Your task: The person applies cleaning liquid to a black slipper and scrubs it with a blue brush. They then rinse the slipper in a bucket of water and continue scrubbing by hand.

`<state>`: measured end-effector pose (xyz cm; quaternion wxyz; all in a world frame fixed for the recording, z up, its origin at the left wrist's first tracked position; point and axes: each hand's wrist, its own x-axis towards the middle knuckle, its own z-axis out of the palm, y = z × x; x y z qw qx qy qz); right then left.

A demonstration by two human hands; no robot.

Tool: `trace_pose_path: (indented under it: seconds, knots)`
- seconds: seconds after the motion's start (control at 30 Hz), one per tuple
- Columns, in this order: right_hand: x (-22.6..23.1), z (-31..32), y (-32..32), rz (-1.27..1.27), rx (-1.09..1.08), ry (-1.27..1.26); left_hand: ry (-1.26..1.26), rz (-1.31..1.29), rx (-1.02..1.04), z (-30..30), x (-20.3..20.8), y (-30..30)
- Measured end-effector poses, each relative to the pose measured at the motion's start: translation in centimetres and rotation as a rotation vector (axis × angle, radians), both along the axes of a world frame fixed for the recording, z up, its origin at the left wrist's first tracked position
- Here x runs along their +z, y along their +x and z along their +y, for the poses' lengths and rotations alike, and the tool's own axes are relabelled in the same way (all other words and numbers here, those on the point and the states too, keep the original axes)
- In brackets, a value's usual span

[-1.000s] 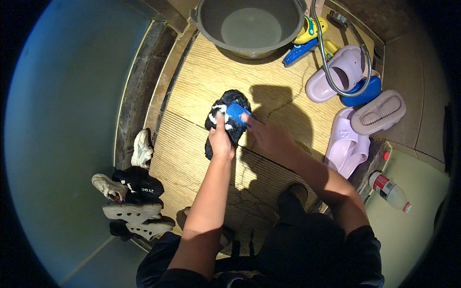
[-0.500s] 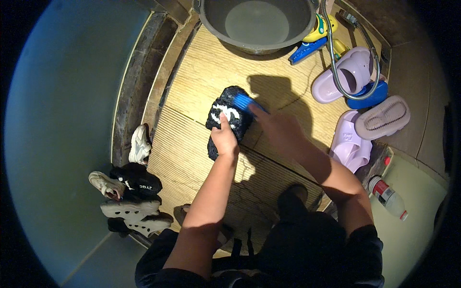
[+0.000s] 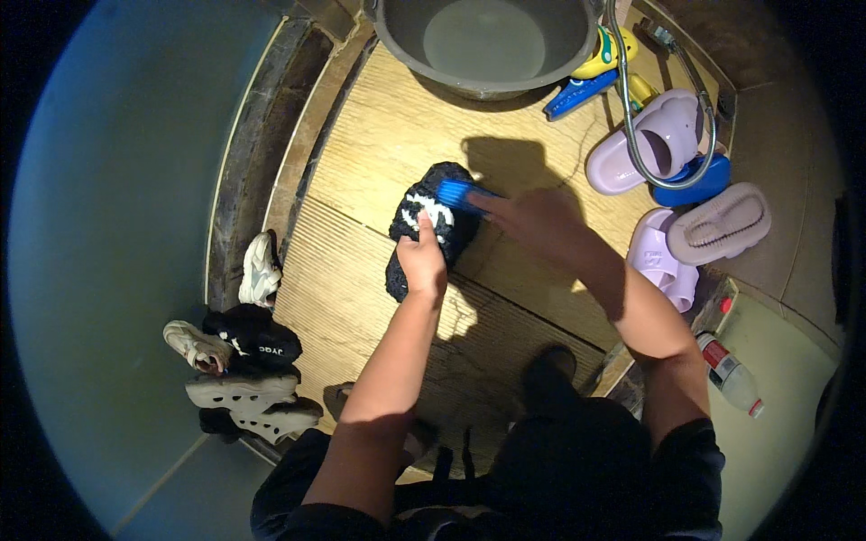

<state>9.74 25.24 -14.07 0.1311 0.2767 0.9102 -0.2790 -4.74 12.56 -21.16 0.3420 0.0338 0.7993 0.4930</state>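
A black fuzzy slipper point(image 3: 462, 231) with a white pattern on its strap lies on the ribbed tiled floor before me. My left hand point(image 3: 422, 263) is closed around it from the near side, thumb lying over the white pattern. With its fingers closed, my right hand point(image 3: 532, 218) holds a blue brush point(image 3: 454, 192) from the right. The brush's bristles rest against the far part of the strap. Shadow and the hand itself cover most of the brush handle.
A dark basin point(image 3: 406, 47) holding cloudy water stands ahead. Lilac slippers point(image 3: 610, 168), a yellow clog point(image 3: 606, 58) and a metal shower hose point(image 3: 624, 108) are at right, a plastic bottle point(image 3: 731, 371) nearer. White clogs point(image 3: 236, 393) and other shoes line the left edge.
My right hand and the brush have shifted slightly across the slipper's strap. The slipper has tilted a little, and my left hand keeps its hold.
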Motion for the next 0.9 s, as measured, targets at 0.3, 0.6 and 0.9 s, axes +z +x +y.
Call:
trace_pose_path:
  seconds: [0.3,0.6,0.9]
  knots:
    - [-3.6,-3.1,-0.6,0.028,-0.151,0.017,0.041,-0.141,0.017,-1.2,-1.2,0.5]
    - [-2.8,-2.1,3.2,0.264,-0.448,-0.154,-0.022,-0.078,0.019,-0.7,-0.6,4.4]
    - [-4.7,-7.9,9.5,0.387,-0.754,-0.338,0.036,-0.082,0.065,1.6,0.6,7.6]
